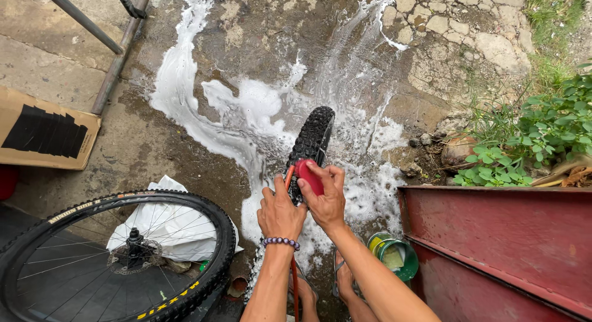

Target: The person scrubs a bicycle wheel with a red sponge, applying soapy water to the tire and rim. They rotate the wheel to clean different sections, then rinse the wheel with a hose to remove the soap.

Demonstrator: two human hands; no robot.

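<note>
Scrubbing a knobby bike tyre (pixel 312 139) held upright on wet, soapy concrete (pixel 246 106); judging by the foam, this is the mid-wash step.

Left to right:
- cardboard box (pixel 43 131) at far left, metal stand legs (pixel 114 63) above it.
- second wheel (pixel 117 254) lying flat at lower left, hub and spokes visible, white plastic bag (pixel 166 226) under its far edge.
- left hand (pixel 279 212), bead bracelet on wrist, fingers closed on the near edge of the tyre, an orange hose (pixel 294 279) running down beside it.
- right hand (pixel 325 195) clenched on a red sponge or brush (pixel 309 175), pressed against the tread just above the left hand.
- green bucket (pixel 394 255) near the feet, red metal box (pixel 499 242) to the right, weeds (pixel 542 137) beyond.

The tyre sits directly in front of both hands, touching both, tread pointing away from the person.

Likely next move calls for rotating the wheel with the left hand to bring fresh tread under the red pad while keeping the wheel from tipping.
</note>
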